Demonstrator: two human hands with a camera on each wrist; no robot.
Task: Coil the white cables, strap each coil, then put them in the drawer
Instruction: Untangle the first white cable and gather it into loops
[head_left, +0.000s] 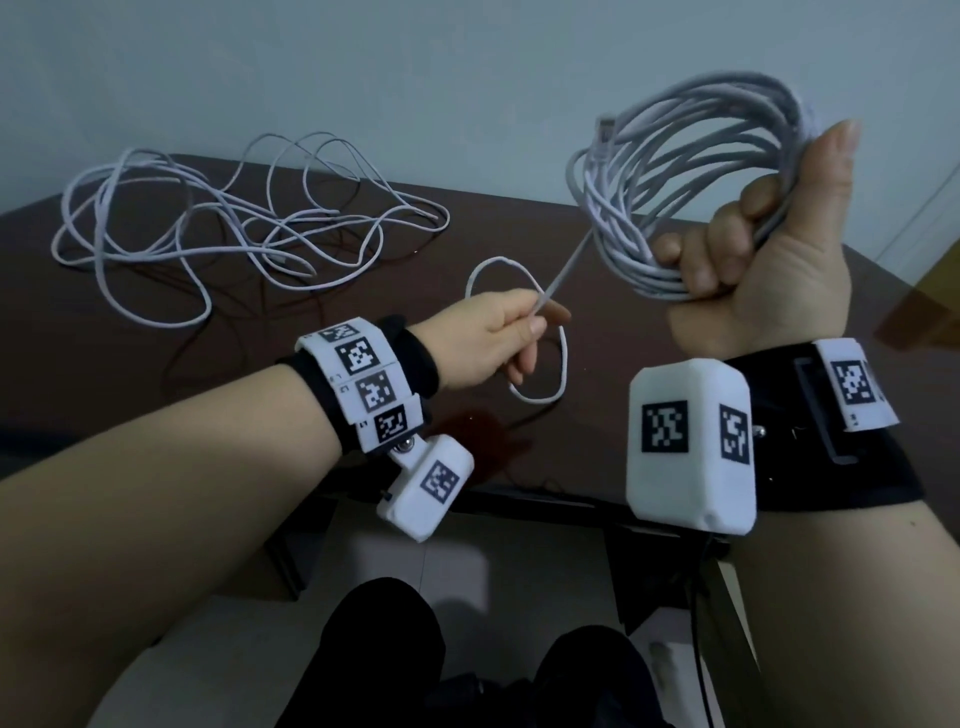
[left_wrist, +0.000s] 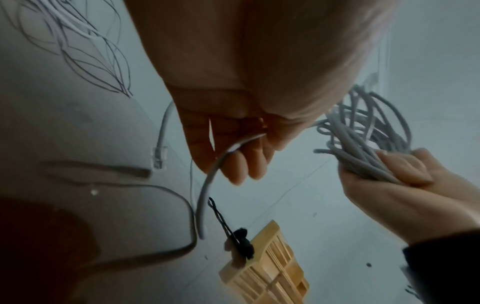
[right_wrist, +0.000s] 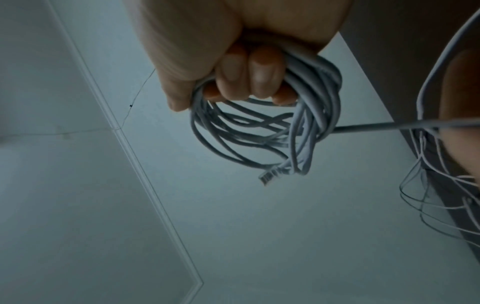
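The right hand (head_left: 769, 260) grips a coil (head_left: 691, 187) of white cable raised above the dark surface (head_left: 519, 234); left of the coil, the left hand (head_left: 498, 338) pinches its taut loose end, and farther left a second cable (head_left: 218, 218) lies tangled on the surface

The head view looks forward and down from above the near edge of the dark counter (head_left: 519, 223), taking in both forearms and the wall past the far edge. The left wrist view sits close under the left hand (left_wrist: 233, 144), looking along its fingers across the counter, with the right hand (left_wrist: 394, 181) and its coil (left_wrist: 363, 144) at the right. The right wrist view looks up along the right hand toward the wall, very near the coil. All three views share that coil.
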